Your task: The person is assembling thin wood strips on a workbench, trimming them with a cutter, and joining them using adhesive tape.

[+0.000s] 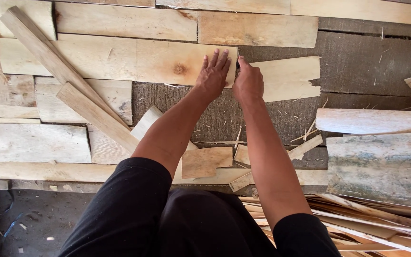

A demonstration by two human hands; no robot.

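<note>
- We see the left hand [212, 74] laid flat, fingers spread and pressed down on the right end of a long pale board [110, 59] with a dark knot just left of the hand.
- Our right hand [247, 82] sits just beside the left one, fingers curled; it rests on the left end of a thin veneer sheet [288, 78] with a ragged right edge. We cannot tell whether it pinches the sheet or only presses it.
- The board and the sheet meet end to end under the two hands, on a dark, rough mat [357, 62] strewn with splinters.
- Beyond the fingertips lie more flat boards [258, 28] in a row.
- Left of the left hand, two narrow slats [63, 71] cross the boards on a slant.
- Between the forearms, nearer to us, lies a small square offcut [205, 162] among thin strips.
- Right of the right hand, well apart, a curved veneer piece [372, 120] lies above a grey-green weathered slab [381, 166].
- Under the right elbow a heap of thin strips [372, 223] fans out.
</note>
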